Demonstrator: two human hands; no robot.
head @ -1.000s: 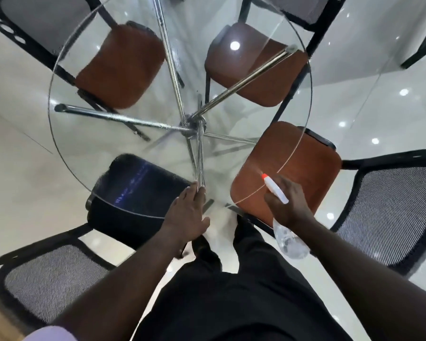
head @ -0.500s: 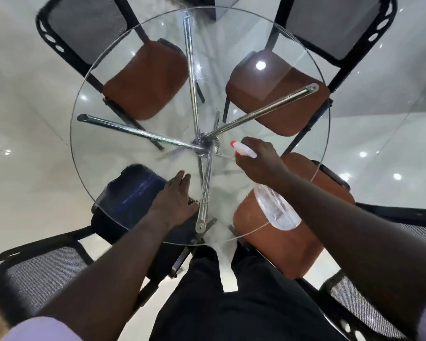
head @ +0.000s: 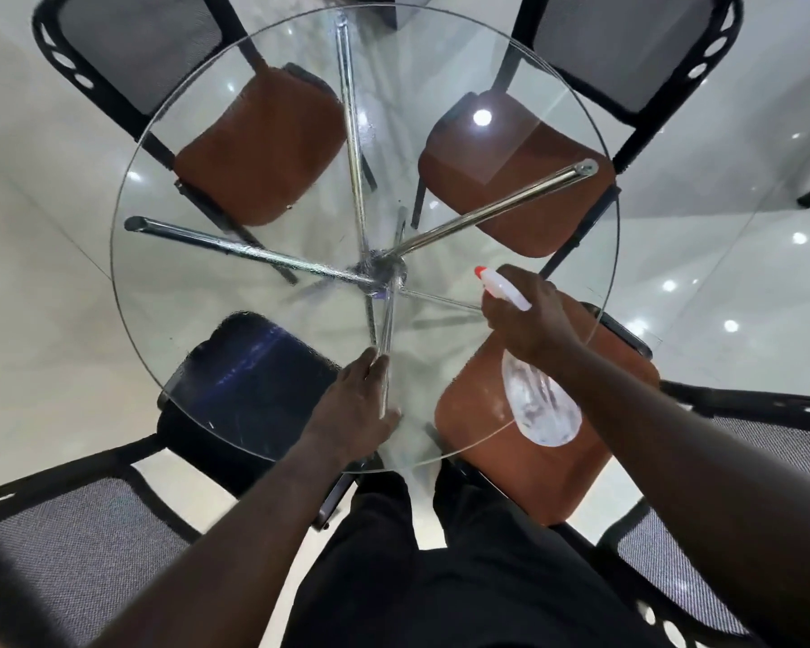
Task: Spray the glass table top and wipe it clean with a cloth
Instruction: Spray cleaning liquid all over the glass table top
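Spraying looks to be the step in hand. The right hand (head: 529,320) is gripping the spray bottle (head: 541,404) by its neck, right of the metal hub (head: 384,271) under the glass counter (head: 159,292), nozzle aiming toward that hub. The left hand (head: 356,406) is lying flat and open on the glass, holding nothing. Wiping is calling for a cloth; none is showing. No writing is readable.

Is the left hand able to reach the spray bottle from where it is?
Probably yes. The left hand rests flat on the glass table top, beside the spray bottle that the right hand grips; only bare glass lies between.
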